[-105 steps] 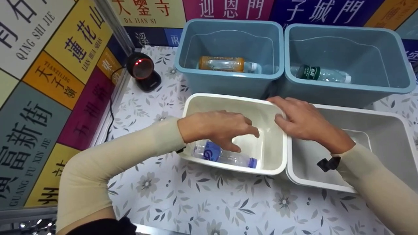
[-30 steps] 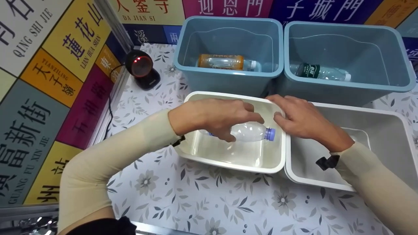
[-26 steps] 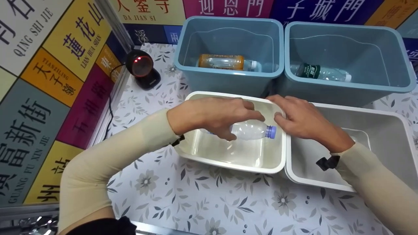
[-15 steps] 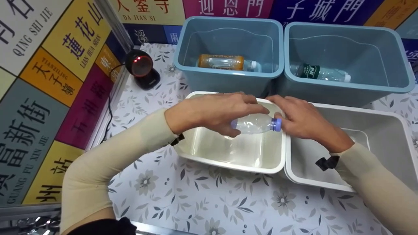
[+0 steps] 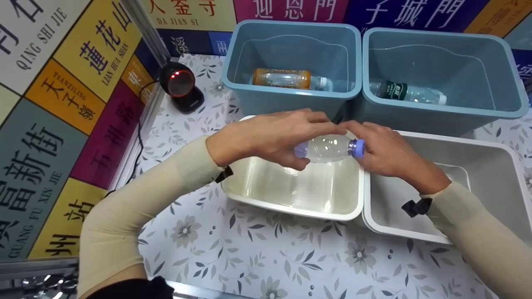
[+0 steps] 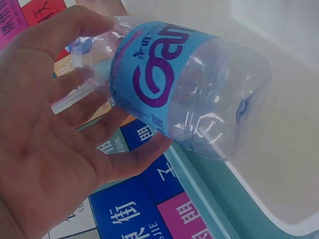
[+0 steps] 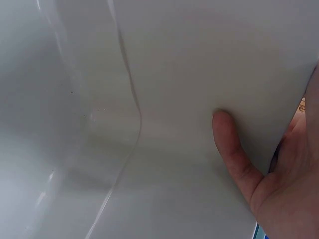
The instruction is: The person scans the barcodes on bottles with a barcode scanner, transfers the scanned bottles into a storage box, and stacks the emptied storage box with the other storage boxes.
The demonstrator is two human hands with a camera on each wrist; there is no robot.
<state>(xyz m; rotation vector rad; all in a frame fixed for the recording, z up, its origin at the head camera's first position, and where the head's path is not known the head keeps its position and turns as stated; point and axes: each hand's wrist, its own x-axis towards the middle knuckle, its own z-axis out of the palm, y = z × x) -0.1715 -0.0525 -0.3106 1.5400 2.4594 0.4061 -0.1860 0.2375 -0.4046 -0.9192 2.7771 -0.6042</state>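
A clear plastic bottle [image 5: 329,148] with a purple cap is held sideways over the left cream bin [image 5: 266,203]. In the left wrist view its blue label with purple lettering shows on the bottle [image 6: 154,74]. My left hand [image 5: 274,135] grips it from above, thumb on the near side, fingers on the far side. The cap points right and overlaps my right hand [image 5: 380,149] in the head view. That hand holds the cream bin's back right corner at the rim. In the right wrist view, the thumb [image 7: 234,154] lies against the inner wall.
Behind stand two blue bins: the left one [image 5: 291,93] contains an orange-labelled bottle [image 5: 282,79], the right one [image 5: 449,107] a green-labelled bottle [image 5: 409,93]. A white bin [image 5: 490,182] adjoins the cream one on the right. A black scanner [image 5: 181,87] with red lights stands at left.
Earlier the bottle lay at the bottom of the cream bin under my open left hand. That hand has taken it and raised it toward the back right. My right hand has stayed on the rim.
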